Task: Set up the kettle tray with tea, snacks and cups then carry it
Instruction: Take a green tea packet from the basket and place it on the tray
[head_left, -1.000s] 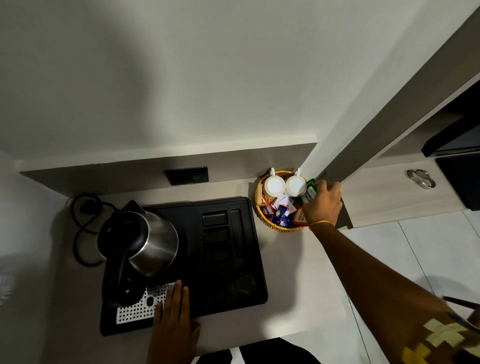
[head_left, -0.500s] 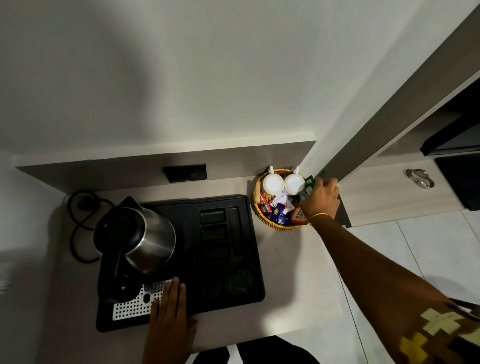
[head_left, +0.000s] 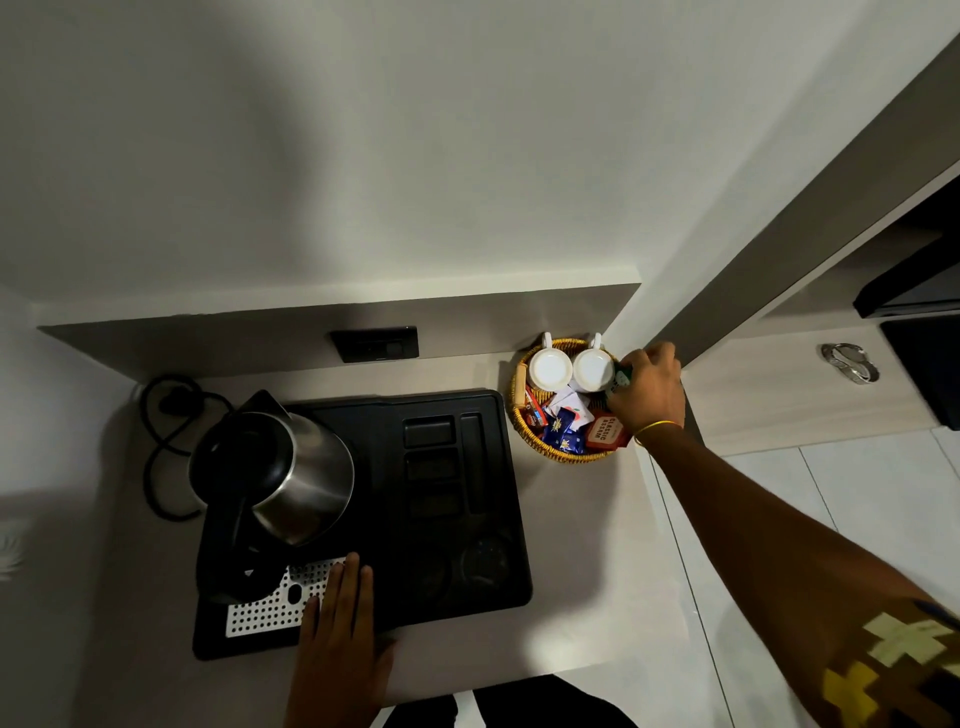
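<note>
A black kettle tray (head_left: 467, 519) lies on the counter with a steel kettle (head_left: 280, 478) on its left side and a white perforated drip plate (head_left: 265, 608) at its front. My left hand (head_left: 340, 639) rests flat on the tray's front edge, fingers on the drip plate. To the right stands a wicker basket (head_left: 522, 415) holding two white cups (head_left: 550, 369) and several tea and snack packets (head_left: 566, 431). My right hand (head_left: 649, 389) reaches into the basket's right side with its fingers closed around a green packet (head_left: 620, 376) beside the right cup.
The kettle's black cord (head_left: 166, 431) coils on the counter left of the tray. A dark wall socket (head_left: 374, 343) sits behind it. A wall panel rises right of the basket, and a lower wooden shelf with a metal ring object (head_left: 849, 361) lies further right.
My right hand has shifted slightly toward the back of the basket, closing on the green packet. My left hand stays on the tray.
</note>
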